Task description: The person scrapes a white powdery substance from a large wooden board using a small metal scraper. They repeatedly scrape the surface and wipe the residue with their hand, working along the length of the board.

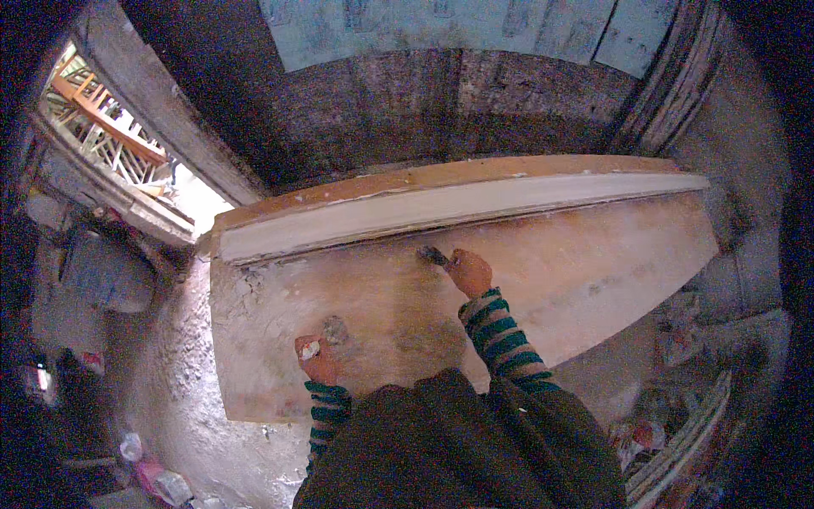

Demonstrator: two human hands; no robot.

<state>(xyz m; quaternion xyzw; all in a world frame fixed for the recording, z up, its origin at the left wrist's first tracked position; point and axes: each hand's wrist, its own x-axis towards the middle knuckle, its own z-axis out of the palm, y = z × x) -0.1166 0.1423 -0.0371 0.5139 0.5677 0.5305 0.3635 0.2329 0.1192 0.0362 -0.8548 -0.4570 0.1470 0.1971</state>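
A white strip runs along the far side of a large tan wooden board in front of me. Over the board's middle, my right hand is closed round a small hand tool with a dark, broad end. That end is close to the board just below the strip; whether it is a brush or a scraper I cannot make out. Nearer me, my left hand is closed, with a small white lump at its fingers. A grey, rounded patch shows just beyond them.
A stained wall with pale blue panels rises behind the board. At left, a bright opening shows stacked wooden pieces. Bags and wrappers lie on the floor at lower left; more clutter sits at lower right.
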